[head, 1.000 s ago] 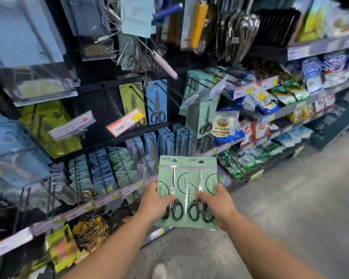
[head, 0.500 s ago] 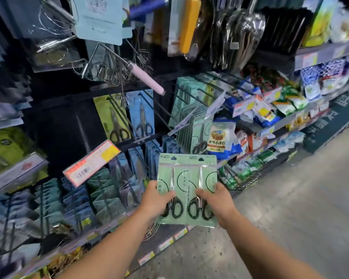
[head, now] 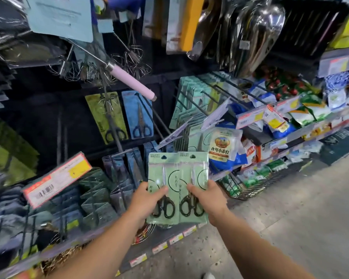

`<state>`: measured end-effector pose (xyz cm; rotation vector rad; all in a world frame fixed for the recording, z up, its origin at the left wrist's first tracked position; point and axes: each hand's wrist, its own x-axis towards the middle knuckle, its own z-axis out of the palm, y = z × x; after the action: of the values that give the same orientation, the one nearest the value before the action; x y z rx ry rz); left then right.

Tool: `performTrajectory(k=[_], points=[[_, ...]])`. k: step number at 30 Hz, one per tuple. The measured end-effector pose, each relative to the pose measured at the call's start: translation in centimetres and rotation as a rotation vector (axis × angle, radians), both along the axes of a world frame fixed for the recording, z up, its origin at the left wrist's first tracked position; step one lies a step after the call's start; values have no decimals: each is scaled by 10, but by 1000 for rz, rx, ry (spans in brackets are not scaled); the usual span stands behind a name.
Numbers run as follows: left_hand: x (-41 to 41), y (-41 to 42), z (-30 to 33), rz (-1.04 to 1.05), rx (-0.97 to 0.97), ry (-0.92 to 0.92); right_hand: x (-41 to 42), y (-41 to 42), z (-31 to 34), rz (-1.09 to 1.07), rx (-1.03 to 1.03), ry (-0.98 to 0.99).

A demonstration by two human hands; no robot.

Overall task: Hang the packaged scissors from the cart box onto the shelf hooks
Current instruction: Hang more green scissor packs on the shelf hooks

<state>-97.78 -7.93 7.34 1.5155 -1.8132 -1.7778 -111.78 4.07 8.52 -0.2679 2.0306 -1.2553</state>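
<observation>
Two pale green scissor packs are held side by side in front of the shelf, each with black-handled scissors inside. My left hand (head: 147,200) grips the left pack (head: 161,170), thumb across its front. My right hand (head: 208,198) grips the right pack (head: 195,168) the same way. Above and to the right, matching green packs (head: 191,93) hang on long black shelf hooks (head: 191,103). A yellow scissor pack (head: 107,115) and a blue scissor pack (head: 138,115) hang further left. The cart box is out of view.
Whisks with a pink handle (head: 131,81) jut out above the hooks. Steel ladles (head: 256,33) hang at the top. Price tags (head: 56,178) stick out at the left. Food packets (head: 224,146) fill the shelves to the right. Grey floor (head: 290,218) lies on the right.
The view has moved closer to the shelf and shifted right. Both hands keep the same hold on the two packs, now slightly higher and nearer the hooks.
</observation>
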Motion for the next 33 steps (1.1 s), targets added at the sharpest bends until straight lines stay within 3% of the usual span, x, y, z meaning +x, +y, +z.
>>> performTrajectory(k=[13, 23, 33], points=[[-58, 37, 4, 275, -34, 114, -88, 0, 26, 240, -208, 36], [-81, 66, 14, 388, -48, 141, -116, -2, 46, 413, -150, 159], [-78, 63, -3, 479, -4, 197, -121, -9, 51, 436, -91, 184]])
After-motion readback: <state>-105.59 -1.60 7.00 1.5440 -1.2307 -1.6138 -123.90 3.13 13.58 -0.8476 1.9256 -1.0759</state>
